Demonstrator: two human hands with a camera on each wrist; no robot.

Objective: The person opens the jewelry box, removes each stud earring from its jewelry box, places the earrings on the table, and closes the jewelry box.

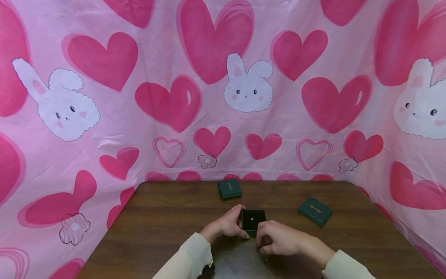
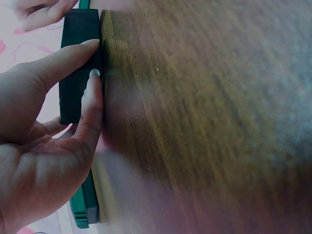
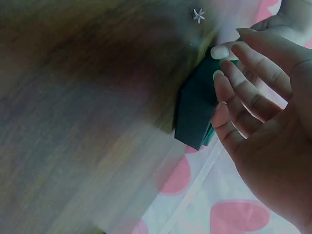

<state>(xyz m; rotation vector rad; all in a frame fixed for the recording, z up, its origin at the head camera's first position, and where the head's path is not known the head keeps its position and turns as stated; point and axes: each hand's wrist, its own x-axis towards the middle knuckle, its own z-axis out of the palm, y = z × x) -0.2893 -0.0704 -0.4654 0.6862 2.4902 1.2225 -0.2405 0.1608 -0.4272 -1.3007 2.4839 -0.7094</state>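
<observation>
Head view shows the left hand (image 1: pixel 231 223) holding an open dark box (image 1: pixel 253 227) on the table (image 1: pixel 156 217), thumb and fingers wrapped round its side. A tiny star (image 1: pixel 252 219) sits inside. The right hand (image 1: pixel 278 237) is bent by the box's near right corner and hides it. A thin shiny thing (image 1: pixel 265 259) shows just below that hand. I can't tell if the right fingers pinch it or are loose. My guess is that little shiny things are being put in or taken out, so next needs a steady box and a soft pinch. Right wrist view has a silver star (image 3: pixel 198 16), but whether it hangs or lies down is hard to see.
</observation>
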